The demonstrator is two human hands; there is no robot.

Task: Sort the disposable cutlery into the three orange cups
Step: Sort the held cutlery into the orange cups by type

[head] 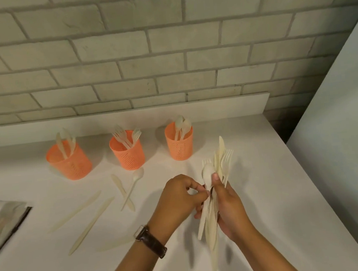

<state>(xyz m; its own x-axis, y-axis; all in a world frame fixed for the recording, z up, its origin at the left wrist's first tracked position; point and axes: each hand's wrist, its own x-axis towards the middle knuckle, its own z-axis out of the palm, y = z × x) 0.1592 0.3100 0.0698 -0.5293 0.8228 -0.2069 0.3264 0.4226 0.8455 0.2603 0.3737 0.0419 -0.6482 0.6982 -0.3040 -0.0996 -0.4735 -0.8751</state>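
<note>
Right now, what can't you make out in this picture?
Head view only:
- Bundle: piece count hidden by overlap and the right hand.
- Which piece the left hand pinches: its fingers cover it.
- Grey object: cut off by left edge.
- Cups: walls hide lower cutlery.

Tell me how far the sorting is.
Done: three perforated orange plastic cups hold some knives, forks, spoons, left to right. In hand: right hand grips a mixed cream plastic cutlery bundle; left hand pinches one piece. Left: that bundle, loose knives and spoon on white counter.
</note>
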